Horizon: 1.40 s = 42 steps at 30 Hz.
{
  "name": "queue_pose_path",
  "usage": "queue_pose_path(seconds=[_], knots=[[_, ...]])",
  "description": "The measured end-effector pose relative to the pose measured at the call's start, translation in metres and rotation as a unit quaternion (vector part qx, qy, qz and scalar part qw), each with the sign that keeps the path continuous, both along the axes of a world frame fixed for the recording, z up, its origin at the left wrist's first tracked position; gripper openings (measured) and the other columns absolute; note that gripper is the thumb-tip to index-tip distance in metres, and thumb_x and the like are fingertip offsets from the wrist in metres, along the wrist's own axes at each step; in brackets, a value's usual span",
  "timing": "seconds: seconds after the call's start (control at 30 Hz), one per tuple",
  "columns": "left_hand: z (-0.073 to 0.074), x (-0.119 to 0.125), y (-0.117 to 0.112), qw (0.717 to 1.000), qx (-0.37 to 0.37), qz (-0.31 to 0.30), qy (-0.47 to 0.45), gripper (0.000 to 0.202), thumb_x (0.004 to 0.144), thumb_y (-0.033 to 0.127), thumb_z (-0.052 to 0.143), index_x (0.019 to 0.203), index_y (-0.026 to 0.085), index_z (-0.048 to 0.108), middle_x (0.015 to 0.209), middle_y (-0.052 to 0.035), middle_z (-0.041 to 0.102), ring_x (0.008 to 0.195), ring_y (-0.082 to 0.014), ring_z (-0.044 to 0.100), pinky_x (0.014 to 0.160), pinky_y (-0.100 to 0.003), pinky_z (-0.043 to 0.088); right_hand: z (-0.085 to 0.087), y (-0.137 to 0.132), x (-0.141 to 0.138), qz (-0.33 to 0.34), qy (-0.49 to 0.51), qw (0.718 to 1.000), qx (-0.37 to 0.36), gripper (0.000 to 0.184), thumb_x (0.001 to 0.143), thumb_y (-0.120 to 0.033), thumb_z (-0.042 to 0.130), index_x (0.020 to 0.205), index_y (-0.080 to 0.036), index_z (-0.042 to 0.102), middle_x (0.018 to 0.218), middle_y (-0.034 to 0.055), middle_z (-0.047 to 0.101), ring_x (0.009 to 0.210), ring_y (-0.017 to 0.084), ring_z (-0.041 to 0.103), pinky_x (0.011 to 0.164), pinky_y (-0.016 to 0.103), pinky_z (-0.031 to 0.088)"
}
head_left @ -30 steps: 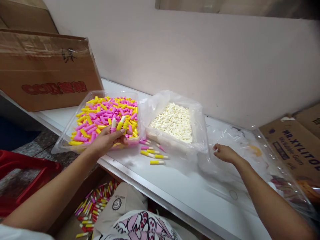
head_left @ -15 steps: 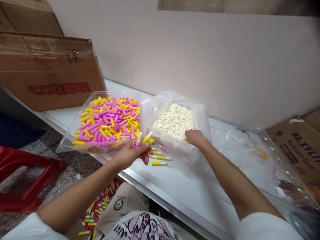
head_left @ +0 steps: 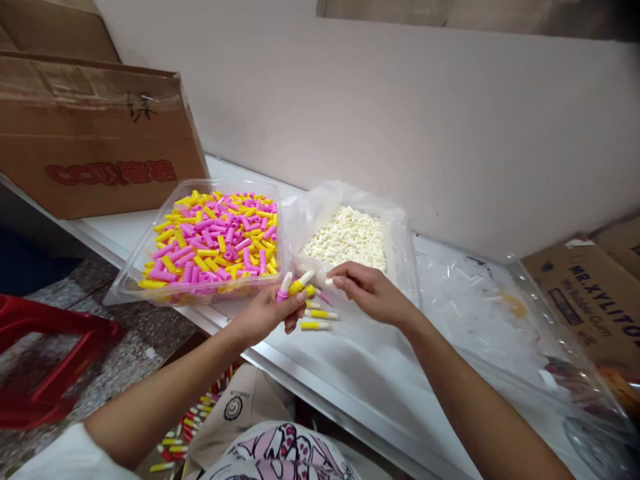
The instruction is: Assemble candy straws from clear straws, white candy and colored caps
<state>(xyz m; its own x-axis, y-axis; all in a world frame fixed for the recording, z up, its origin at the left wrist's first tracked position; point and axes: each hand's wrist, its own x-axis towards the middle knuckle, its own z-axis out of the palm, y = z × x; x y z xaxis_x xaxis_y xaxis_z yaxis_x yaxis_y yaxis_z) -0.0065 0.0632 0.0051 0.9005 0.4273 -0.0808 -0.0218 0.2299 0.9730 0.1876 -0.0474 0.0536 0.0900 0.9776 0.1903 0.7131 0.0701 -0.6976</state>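
My left hand is closed round several small plastic tubes, pink and yellow with white tips, held up just in front of the two trays. My right hand is pinched on a small white piece a little to the right of those tubes. A clear tray of pink and yellow tubes lies on the white shelf at the left. Beside it stands a bag-lined tray of white pieces. A few tipped tubes lie on the shelf below my hands.
A brown carton stands at the far left on the shelf, and another printed carton at the right. Clear plastic sheeting covers the shelf's right part. More tubes lie in a box under the shelf. A red stool is at the left.
My left hand has carried the tubes from over the coloured tray to the right. My right hand went from the plastic sheet to the white pieces, then came toward the left hand pinching one.
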Motion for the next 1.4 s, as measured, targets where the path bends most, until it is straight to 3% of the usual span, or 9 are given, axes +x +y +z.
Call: queue_pose_path(seconds=[0.33, 0.57, 0.67, 0.8, 0.93, 1.1, 1.23, 1.33, 1.4], knots=[[0.014, -0.007, -0.012, 0.997, 0.035, -0.06, 0.019, 0.038, 0.08, 0.048, 0.06, 0.067, 0.016, 0.044, 0.052, 0.0076, 0.035, 0.041, -0.0028, 0.027, 0.039, -0.019, 0.019, -0.007, -0.014, -0.024, 0.025, 0.089, 0.995, 0.034, 0.019, 0.089, -0.034, 0.052, 0.088, -0.018, 0.064, 0.069, -0.0007, 0.059, 0.06, 0.009, 0.051, 0.057, 0.022, 0.039], [0.021, -0.014, -0.013, 0.989, 0.116, -0.075, 0.044, 0.037, 0.084, 0.046, 0.055, 0.065, 0.017, 0.041, 0.051, 0.0074, 0.033, 0.044, -0.0043, 0.026, 0.041, -0.02, 0.02, -0.012, -0.018, -0.038, -0.013, 0.251, 0.968, -0.008, 0.025, 0.086, -0.042, 0.054, 0.081, -0.017, 0.059, 0.063, -0.0031, 0.054, 0.05, 0.007, 0.047, 0.048, 0.021, 0.037], [0.024, -0.017, -0.014, 0.988, 0.124, -0.076, 0.044, 0.036, 0.083, 0.046, 0.055, 0.066, 0.017, 0.042, 0.052, 0.0078, 0.032, 0.045, -0.0044, 0.025, 0.041, -0.019, 0.021, -0.011, -0.02, -0.044, -0.016, 0.247, 0.969, -0.015, 0.026, 0.087, -0.042, 0.053, 0.081, -0.018, 0.059, 0.059, -0.004, 0.052, 0.049, 0.007, 0.046, 0.047, 0.02, 0.037], [0.013, -0.02, -0.019, 0.991, 0.109, -0.07, 0.03, 0.032, 0.083, 0.047, 0.056, 0.075, 0.017, 0.048, 0.054, 0.0081, 0.033, 0.046, -0.0046, 0.026, 0.042, -0.019, 0.021, -0.02, -0.022, -0.057, -0.01, 0.158, 0.987, 0.021, 0.022, 0.09, -0.035, 0.049, 0.08, -0.018, 0.059, 0.058, -0.0036, 0.053, 0.051, 0.008, 0.048, 0.049, 0.02, 0.039], [-0.006, -0.019, -0.025, 0.996, 0.073, -0.043, 0.04, 0.037, 0.083, 0.052, 0.053, 0.076, 0.016, 0.052, 0.053, 0.0075, 0.034, 0.044, -0.0053, 0.027, 0.042, -0.02, 0.022, -0.037, -0.018, -0.065, -0.032, 0.174, 0.984, 0.032, 0.024, 0.091, -0.036, 0.046, 0.079, -0.018, 0.056, 0.062, -0.0028, 0.054, 0.051, 0.008, 0.05, 0.05, 0.02, 0.041], [-0.012, -0.023, -0.017, 0.992, 0.099, 0.048, 0.062, 0.037, 0.077, 0.05, 0.062, 0.079, 0.014, 0.063, 0.068, 0.0002, 0.053, 0.06, -0.0096, 0.042, 0.055, -0.023, 0.034, -0.026, -0.014, -0.049, -0.006, 0.098, 0.995, 0.018, 0.023, 0.091, -0.036, 0.047, 0.086, -0.019, 0.062, 0.072, 0.0, 0.06, 0.059, 0.01, 0.051, 0.052, 0.021, 0.04], [-0.013, -0.027, -0.008, 0.998, 0.013, 0.067, 0.013, 0.029, 0.08, 0.041, 0.062, 0.085, 0.013, 0.066, 0.069, -0.001, 0.059, 0.057, -0.0086, 0.046, 0.057, -0.023, 0.038, -0.011, -0.019, -0.037, -0.044, 0.05, 0.998, 0.011, 0.024, 0.092, -0.036, 0.047, 0.086, -0.019, 0.062, 0.065, -0.002, 0.056, 0.056, 0.009, 0.048, 0.052, 0.021, 0.037], [-0.012, -0.027, -0.009, 0.995, -0.081, 0.055, -0.014, 0.032, 0.075, 0.035, 0.068, 0.099, 0.014, 0.064, 0.085, -0.0061, 0.066, 0.075, -0.015, 0.059, 0.068, -0.027, 0.047, -0.01, -0.018, -0.041, -0.003, 0.025, 1.0, 0.004, 0.024, 0.092, -0.034, 0.045, 0.087, -0.019, 0.062, 0.068, -0.001, 0.059, 0.059, 0.01, 0.05, 0.055, 0.022, 0.038], [-0.008, -0.025, -0.012, 0.992, -0.127, 0.004, -0.01, 0.034, 0.073, 0.034, 0.07, 0.1, 0.013, 0.064, 0.093, -0.0095, 0.066, 0.086, -0.0203, 0.062, 0.076, -0.033, 0.05, -0.012, -0.014, -0.047, 0.026, 0.01, 0.999, 0.019, 0.023, 0.093, -0.032, 0.043, 0.087, -0.019, 0.061, 0.073, 0.0003, 0.062, 0.063, 0.011, 0.053, 0.059, 0.023, 0.04]])
